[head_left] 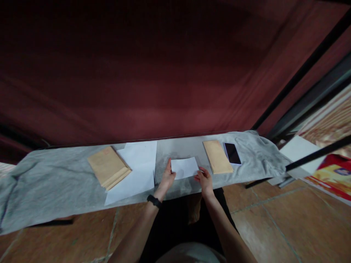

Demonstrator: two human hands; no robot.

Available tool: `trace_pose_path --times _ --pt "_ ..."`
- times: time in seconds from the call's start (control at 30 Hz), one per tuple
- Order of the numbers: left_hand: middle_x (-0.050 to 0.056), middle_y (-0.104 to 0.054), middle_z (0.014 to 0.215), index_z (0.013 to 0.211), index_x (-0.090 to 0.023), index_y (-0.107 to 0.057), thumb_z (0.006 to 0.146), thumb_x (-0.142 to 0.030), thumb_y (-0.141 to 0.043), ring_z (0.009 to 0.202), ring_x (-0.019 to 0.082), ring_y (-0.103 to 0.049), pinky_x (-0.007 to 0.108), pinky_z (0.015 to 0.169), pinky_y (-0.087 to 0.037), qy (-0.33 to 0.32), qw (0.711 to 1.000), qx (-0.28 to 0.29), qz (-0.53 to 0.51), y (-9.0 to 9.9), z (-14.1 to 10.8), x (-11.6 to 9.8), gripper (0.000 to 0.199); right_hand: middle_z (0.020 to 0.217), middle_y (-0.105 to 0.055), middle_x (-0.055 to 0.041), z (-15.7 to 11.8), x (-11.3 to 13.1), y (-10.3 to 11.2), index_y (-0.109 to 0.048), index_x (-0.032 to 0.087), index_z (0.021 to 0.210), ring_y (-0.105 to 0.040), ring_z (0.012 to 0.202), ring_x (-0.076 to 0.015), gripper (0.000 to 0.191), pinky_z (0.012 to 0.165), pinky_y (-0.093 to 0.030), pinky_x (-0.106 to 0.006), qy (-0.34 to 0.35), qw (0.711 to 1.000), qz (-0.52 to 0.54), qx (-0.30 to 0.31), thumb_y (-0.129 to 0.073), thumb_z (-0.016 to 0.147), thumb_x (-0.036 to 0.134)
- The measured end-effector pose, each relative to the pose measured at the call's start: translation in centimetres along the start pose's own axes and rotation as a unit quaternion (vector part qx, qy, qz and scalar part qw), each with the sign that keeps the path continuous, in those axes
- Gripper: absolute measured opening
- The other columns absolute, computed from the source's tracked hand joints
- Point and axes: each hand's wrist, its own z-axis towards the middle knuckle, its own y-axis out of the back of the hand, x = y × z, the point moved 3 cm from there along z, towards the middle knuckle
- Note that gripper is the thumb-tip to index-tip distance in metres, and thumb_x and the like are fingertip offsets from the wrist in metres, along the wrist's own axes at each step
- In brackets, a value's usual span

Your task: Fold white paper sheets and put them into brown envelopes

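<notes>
A folded sheet of white paper (pixel 184 168) is held level above the cloth, in front of my body. My left hand (pixel 167 176) grips its left end, thumb on top. At the paper's right edge, my right hand (pixel 204 178) pinches the lower corner between thumb and fingers. Left of my hands lie larger white sheets (pixel 141 160), overlapping one another. A stack of brown envelopes (pixel 108 164) rests partly on these sheets. To the right of my right hand is another brown envelope pile (pixel 217 156).
A phone (pixel 232 153) with a dark screen lies beside the right-hand envelopes. Grey cloth (pixel 63 182) covers the long narrow table. Behind it rises a dark red panel (pixel 153 91). A red and yellow box (pixel 333 175) stands at the far right, near black metal bars.
</notes>
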Motion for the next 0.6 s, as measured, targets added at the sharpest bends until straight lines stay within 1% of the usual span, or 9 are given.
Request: trace_pose_path --times 0.07,0.1,0.17,0.2,0.23,0.3,0.4,0.47,0.6 --pt "0.002 -0.074 0.098 0.154 -0.020 -0.031 0.072 -0.001 -0.051 0.080 0.017 -0.070 0.032 0.081 -0.058 -0.023 0.996 -0.007 0.082 0.4 0.6 0.0 0.086 0.061 -0.060 0.0042 0.3 0.0 0.5 -0.066 0.019 0.101 -0.059 0.052 -0.0165 0.044 0.053 -0.055 -0.031 -0.004 1.000 -0.030 0.003 -0.072 0.067 0.045" --pt "0.003 -0.073 0.104 0.153 -0.020 -0.032 0.073 0.000 -0.050 0.085 0.017 -0.070 0.033 0.084 -0.058 -0.042 0.991 -0.015 0.123 0.5 0.8 0.0 0.084 0.062 -0.062 0.0031 0.3 0.1 0.7 -0.067 0.019 0.104 -0.060 0.054 -0.0175 0.042 0.054 -0.054 -0.031 -0.003 0.999 -0.052 0.006 -0.071 0.068 0.041" --pt "0.007 -0.069 0.120 0.150 -0.020 -0.039 0.075 0.001 -0.049 0.101 0.020 -0.069 0.035 0.094 -0.056 -0.084 0.975 -0.036 0.203 0.5 0.8 -0.3 0.079 0.069 -0.067 -0.0010 0.2 0.4 0.7 -0.068 0.018 0.109 -0.065 0.063 -0.0201 0.037 0.061 -0.055 -0.031 0.022 0.989 -0.145 0.016 -0.066 0.075 0.034" --pt "0.009 -0.066 0.127 0.148 -0.019 -0.042 0.076 0.001 -0.048 0.109 0.021 -0.067 0.036 0.098 -0.054 -0.103 0.964 -0.047 0.240 0.5 0.7 -0.5 0.076 0.075 -0.070 -0.0036 0.0 0.7 0.5 -0.068 0.018 0.111 -0.068 0.070 -0.0213 0.035 0.067 -0.055 -0.032 0.045 0.975 -0.216 0.022 -0.062 0.079 0.031" --pt "0.010 -0.063 0.132 0.147 -0.019 -0.044 0.077 0.001 -0.048 0.113 0.021 -0.065 0.036 0.101 -0.053 -0.118 0.953 -0.054 0.274 0.4 0.5 -0.7 0.073 0.082 -0.073 -0.0062 -0.1 0.9 0.3 -0.068 0.018 0.114 -0.070 0.077 -0.0221 0.034 0.072 -0.054 -0.032 0.072 0.952 -0.295 0.030 -0.058 0.083 0.028" --pt "0.012 -0.060 0.137 0.145 -0.018 -0.047 0.079 0.001 -0.047 0.117 0.022 -0.063 0.036 0.103 -0.051 -0.142 0.930 -0.066 0.332 0.2 -0.1 -0.9 0.068 0.096 -0.075 -0.0096 -0.5 1.2 -0.1 -0.066 0.017 0.119 -0.072 0.087 -0.0223 0.034 0.080 -0.053 -0.031 0.119 0.893 -0.432 0.043 -0.049 0.090 0.023" --pt "0.013 -0.056 0.142 0.141 -0.019 -0.051 0.085 -0.003 -0.046 0.126 0.025 -0.057 0.042 0.107 -0.048 -0.172 0.888 -0.078 0.418 -0.4 -1.3 -1.3 0.059 0.109 -0.074 -0.0105 -0.8 1.4 -0.5 -0.063 0.017 0.124 -0.072 0.094 -0.0209 0.035 0.083 -0.051 -0.029 0.156 0.832 -0.530 0.053 -0.045 0.094 0.019" --pt "0.015 -0.051 0.147 0.139 -0.018 -0.054 0.091 -0.009 -0.044 0.134 0.028 -0.050 0.047 0.110 -0.045 -0.200 0.859 -0.064 0.466 -1.2 -2.0 -1.6 0.051 0.112 -0.073 -0.0104 -0.9 1.4 -0.6 -0.062 0.018 0.126 -0.072 0.094 -0.0205 0.034 0.082 -0.051 -0.028 0.167 0.807 -0.563 0.057 -0.044 0.096 0.019" --pt "0.011 -0.042 0.156 0.141 -0.018 -0.052 0.100 -0.026 -0.041 0.146 0.027 -0.036 0.048 0.118 -0.034 -0.297 0.816 0.047 0.494 -4.0 -3.5 -1.7 0.043 0.112 -0.072 -0.0114 -0.9 1.5 -0.7 -0.061 0.018 0.127 -0.071 0.093 -0.0214 0.034 0.078 -0.050 -0.028 0.174 0.782 -0.594 0.072 -0.042 0.099 0.022"
